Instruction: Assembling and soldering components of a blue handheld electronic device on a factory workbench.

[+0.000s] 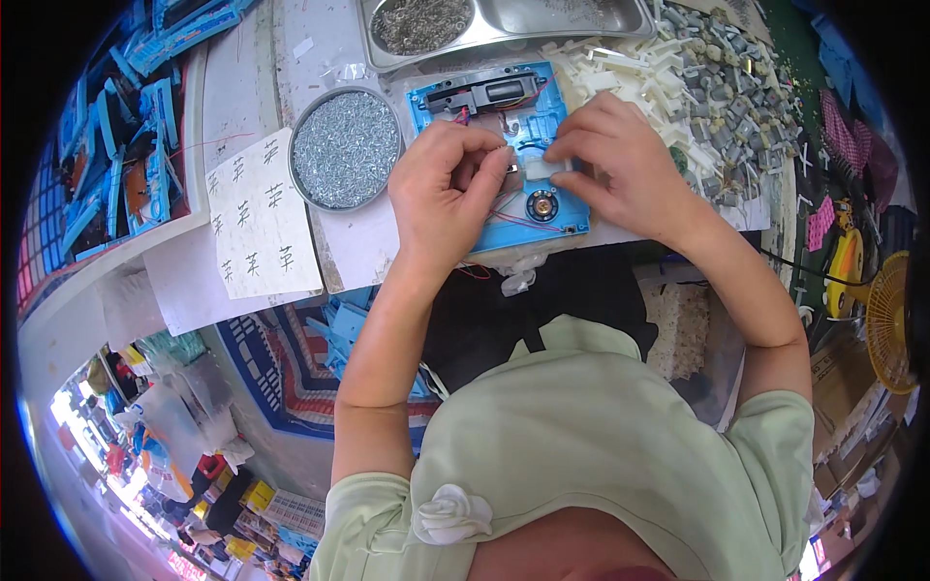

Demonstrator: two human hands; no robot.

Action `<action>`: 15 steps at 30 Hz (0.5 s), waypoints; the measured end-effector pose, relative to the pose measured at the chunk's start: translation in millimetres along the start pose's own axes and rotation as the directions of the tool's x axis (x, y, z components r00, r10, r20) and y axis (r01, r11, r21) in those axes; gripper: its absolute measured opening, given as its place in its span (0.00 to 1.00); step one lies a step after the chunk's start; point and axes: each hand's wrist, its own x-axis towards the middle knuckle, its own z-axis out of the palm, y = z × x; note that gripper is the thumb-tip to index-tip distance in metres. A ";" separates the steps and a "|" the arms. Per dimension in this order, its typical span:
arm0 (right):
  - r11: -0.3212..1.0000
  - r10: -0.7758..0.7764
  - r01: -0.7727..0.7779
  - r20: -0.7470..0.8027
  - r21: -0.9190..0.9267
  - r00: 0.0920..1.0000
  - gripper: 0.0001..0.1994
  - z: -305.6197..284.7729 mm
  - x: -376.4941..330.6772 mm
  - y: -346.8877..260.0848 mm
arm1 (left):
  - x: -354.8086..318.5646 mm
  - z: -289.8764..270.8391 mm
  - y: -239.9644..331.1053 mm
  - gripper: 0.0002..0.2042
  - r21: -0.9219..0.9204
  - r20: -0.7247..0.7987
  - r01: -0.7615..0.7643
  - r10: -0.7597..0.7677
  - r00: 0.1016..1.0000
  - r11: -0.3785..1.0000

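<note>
Speaker (542, 204) and black unit (489, 90) sit in my uncovered blue case (504, 235), wires (463, 116) loose; left hand (441, 189) closed, on what I can't tell, right hand (620, 160) parted.

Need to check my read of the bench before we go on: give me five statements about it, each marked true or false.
1. The left hand and the right hand are both at the blue casing. True.
2. The round tin stands to the right of the casing. False: the round tin stands to its left.
3. A round black part sits in the casing's half nearer the person. True.
4. The metal tray lies between the casing and the person. False: the metal tray is on the casing's far side.
5. The yellow fan shows near the picture's right edge. True.
</note>
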 end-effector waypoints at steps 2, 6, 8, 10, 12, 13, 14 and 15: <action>0.998 0.054 -0.052 0.074 -0.029 0.996 0.09 -2.4 4.6 -5.7 | -0.9 -0.3 0.5 0.05 0.024 0.003 -0.013 0.013 1.000 1.000; 0.979 0.198 -0.203 0.126 0.031 0.972 0.10 -1.8 6.0 -7.5 | -1.4 -1.2 -1.4 0.04 0.027 0.015 0.005 -0.006 1.000 1.000; 0.972 0.214 -0.218 0.054 0.088 0.975 0.10 -2.2 -0.1 -8.2 | -1.1 2.5 -3.4 0.04 0.007 0.031 0.021 -0.021 0.999 1.000; 0.980 0.157 -0.148 -0.066 0.134 0.985 0.11 -5.6 -2.1 -7.6 | -1.1 -0.5 -8.2 0.05 0.039 0.050 0.010 -0.012 0.999 0.999; 0.982 0.148 -0.173 -0.260 -0.074 0.954 0.11 -33.3 -7.7 15.1 | -8.9 -2.5 -14.2 0.06 -0.099 -0.014 0.078 -0.080 0.997 0.992; 0.962 0.137 -0.210 -0.352 -0.177 0.926 0.11 -53.9 -17.3 28.7 | -12.5 -2.8 -14.9 0.07 -0.179 -0.031 0.114 -0.122 0.992 0.977; 0.846 0.244 -0.396 -0.401 -0.357 0.883 0.12 -76.8 -29.7 42.4 | -13.9 -7.8 -12.0 0.10 -0.117 0.024 0.089 -0.087 0.996 0.989; 0.667 0.327 -0.550 -0.467 -0.502 0.822 0.14 -97.0 -40.2 52.9 | -13.8 -9.1 -4.6 0.09 -0.088 0.017 0.044 -0.043 0.999 0.995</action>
